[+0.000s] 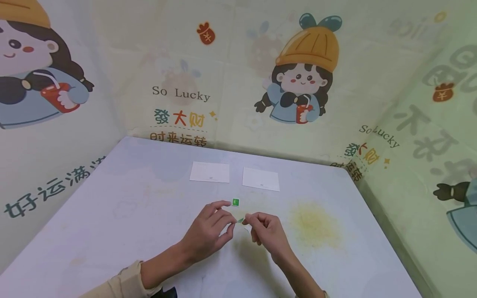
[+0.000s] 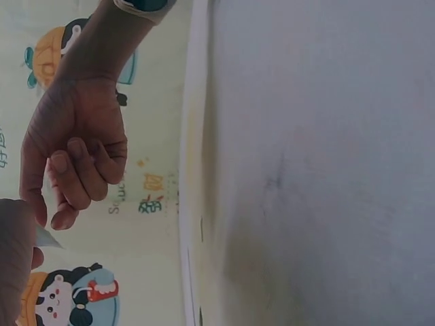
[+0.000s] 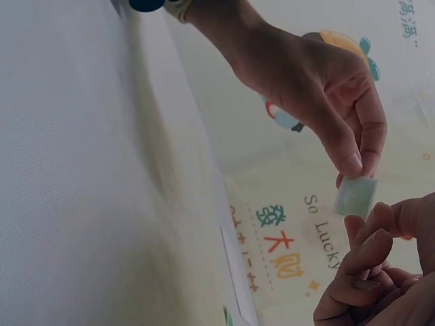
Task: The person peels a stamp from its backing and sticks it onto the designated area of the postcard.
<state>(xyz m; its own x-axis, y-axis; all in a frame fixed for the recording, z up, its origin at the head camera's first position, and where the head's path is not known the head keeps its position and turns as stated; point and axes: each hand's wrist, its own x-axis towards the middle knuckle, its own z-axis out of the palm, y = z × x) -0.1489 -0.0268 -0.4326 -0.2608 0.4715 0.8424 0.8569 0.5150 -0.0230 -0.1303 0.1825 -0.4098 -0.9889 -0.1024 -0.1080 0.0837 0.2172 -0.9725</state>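
Both hands meet over the table, at a small square green-and-white sticker. My left hand pinches its left side between thumb and fingertip. On its other side, my right hand pinches an edge with thumb and index finger, the remaining fingers curled. A pale flap shows beneath the right fingertips; whether it is backing paper I cannot tell. The right wrist view shows the sticker's pale, see-through-looking face between the hands. A second green square sticker with a white border lies flat just beyond the left index finger.
Two white cards lie side by side farther back on the white table, each with tiny print near its lower edge. A yellowish patch marks the tabletop at right. Printed cloth walls surround the table's back and sides.
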